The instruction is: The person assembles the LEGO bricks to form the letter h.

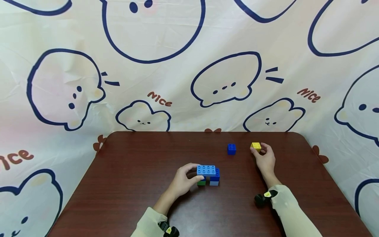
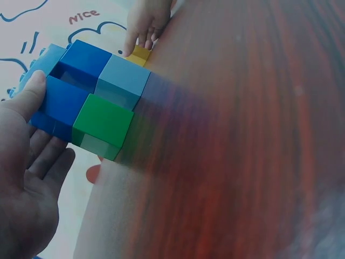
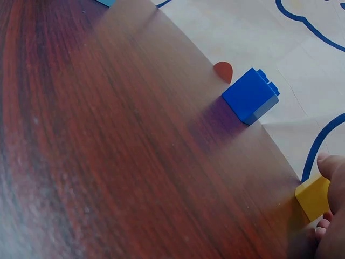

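Observation:
A small structure of toy building bricks stands on the table near its middle. Its top is a long light blue brick [image 1: 206, 170], bridging two dark blue bricks [image 2: 86, 63] with a gap between them. Below those sit a green brick [image 2: 104, 127] and a smaller light blue brick [image 2: 124, 81]. My left hand [image 1: 182, 181] grips the structure from its left side, thumb along the near face. Farther back on the right, my right hand [image 1: 266, 161] pinches a yellow brick [image 1: 256, 146] between thumb and fingers, at the table surface.
A loose dark blue brick [image 1: 231, 149] rests on the brown table [image 1: 133, 197], left of the yellow one. Behind the table's far edge hangs a pale cloth [image 1: 177, 79] printed with cartoon outlines. Each wrist wears a black strapped camera.

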`<state>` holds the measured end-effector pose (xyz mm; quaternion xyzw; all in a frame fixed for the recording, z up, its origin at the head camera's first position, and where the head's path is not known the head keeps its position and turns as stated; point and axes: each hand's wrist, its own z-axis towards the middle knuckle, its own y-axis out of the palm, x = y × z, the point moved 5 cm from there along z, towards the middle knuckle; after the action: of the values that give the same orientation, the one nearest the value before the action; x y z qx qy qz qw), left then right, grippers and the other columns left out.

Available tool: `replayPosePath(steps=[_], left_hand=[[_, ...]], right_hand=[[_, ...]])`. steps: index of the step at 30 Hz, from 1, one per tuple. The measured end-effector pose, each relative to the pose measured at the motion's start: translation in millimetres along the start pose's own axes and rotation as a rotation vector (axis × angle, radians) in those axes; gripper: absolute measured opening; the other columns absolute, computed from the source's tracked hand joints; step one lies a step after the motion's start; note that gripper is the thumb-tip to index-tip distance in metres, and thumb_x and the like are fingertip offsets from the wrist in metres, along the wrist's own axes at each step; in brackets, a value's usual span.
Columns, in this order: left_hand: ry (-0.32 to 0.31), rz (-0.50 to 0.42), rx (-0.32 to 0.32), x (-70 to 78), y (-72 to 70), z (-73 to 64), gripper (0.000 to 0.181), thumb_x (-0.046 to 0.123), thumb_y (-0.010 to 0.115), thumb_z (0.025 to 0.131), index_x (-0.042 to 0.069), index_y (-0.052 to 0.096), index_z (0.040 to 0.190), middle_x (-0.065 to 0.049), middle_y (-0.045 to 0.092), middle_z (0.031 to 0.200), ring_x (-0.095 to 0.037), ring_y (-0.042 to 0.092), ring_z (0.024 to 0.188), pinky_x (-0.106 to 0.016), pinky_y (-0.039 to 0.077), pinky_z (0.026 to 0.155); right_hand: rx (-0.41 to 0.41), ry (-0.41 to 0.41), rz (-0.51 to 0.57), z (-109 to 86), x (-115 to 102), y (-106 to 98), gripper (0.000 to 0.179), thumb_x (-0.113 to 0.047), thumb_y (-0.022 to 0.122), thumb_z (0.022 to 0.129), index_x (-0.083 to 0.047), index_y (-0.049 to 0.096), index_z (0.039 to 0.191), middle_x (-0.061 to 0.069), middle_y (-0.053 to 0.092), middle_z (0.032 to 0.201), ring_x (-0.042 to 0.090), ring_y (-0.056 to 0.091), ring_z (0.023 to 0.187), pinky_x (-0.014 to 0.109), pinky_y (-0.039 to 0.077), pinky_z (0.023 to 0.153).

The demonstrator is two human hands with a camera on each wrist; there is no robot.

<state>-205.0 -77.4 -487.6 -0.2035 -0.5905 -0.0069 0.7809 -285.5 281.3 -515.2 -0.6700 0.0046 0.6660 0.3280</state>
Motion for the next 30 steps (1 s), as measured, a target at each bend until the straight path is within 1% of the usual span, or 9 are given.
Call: replayPosePath(steps=[8, 17, 20, 24, 30], left_hand=[[-0.006, 0.009, 0.007, -0.4, -0.3, 0.3, 0.034, 0.014, 0.079, 0.090, 0.009, 0.070, 0.122, -0.002, 0.070, 0.115, -0.018, 0.066, 0.108, -0.035, 0.054, 0.096], [-0.002, 0.000, 0.008, -1.5, -0.1, 0.4, 0.034, 0.013, 0.079, 0.090, 0.009, 0.070, 0.122, -0.003, 0.070, 0.116, -0.018, 0.066, 0.109, -0.038, 0.054, 0.096], [-0.001, -0.001, 0.009, -1.2, -0.2, 0.1, 0.034, 0.013, 0.079, 0.090, 0.009, 0.069, 0.122, -0.003, 0.070, 0.116, -0.019, 0.066, 0.109, -0.037, 0.054, 0.096], [-0.006, 0.000, 0.009, -1.8, 0.0, 0.0, 0.034, 0.014, 0.078, 0.091, 0.009, 0.069, 0.123, -0.003, 0.070, 0.116, -0.019, 0.066, 0.109, -0.036, 0.054, 0.096], [-0.013, 0.000, 0.010, -1.4, 0.0, -0.3, 0.034, 0.014, 0.078, 0.091, 0.009, 0.069, 0.123, -0.004, 0.070, 0.116, -0.019, 0.066, 0.110, -0.037, 0.054, 0.096]], right_hand=[[0.015, -0.003, -0.032, -0.3, -0.9, 1.4, 0.055, -0.032, 0.070, 0.098, 0.000, 0.053, 0.140, 0.022, 0.057, 0.135, 0.037, 0.053, 0.120, 0.051, 0.043, 0.102], [0.034, -0.036, -0.028, -0.3, -1.7, 0.2, 0.046, -0.022, 0.066, 0.100, 0.001, 0.054, 0.138, 0.024, 0.059, 0.127, 0.037, 0.055, 0.115, 0.047, 0.045, 0.096], [0.021, -0.022, -0.021, -0.1, -0.5, -1.1, 0.045, -0.022, 0.062, 0.102, 0.000, 0.054, 0.140, 0.023, 0.059, 0.127, 0.035, 0.054, 0.114, 0.041, 0.044, 0.093], [-0.009, 0.021, -0.010, -0.1, 1.5, -3.9, 0.045, -0.026, 0.056, 0.105, -0.003, 0.053, 0.144, 0.020, 0.057, 0.130, 0.030, 0.052, 0.114, 0.035, 0.043, 0.091], [-0.054, 0.075, 0.014, -2.9, 1.5, -8.8, 0.046, -0.028, 0.051, 0.107, -0.007, 0.051, 0.149, 0.018, 0.054, 0.139, 0.030, 0.050, 0.121, 0.038, 0.043, 0.096]])
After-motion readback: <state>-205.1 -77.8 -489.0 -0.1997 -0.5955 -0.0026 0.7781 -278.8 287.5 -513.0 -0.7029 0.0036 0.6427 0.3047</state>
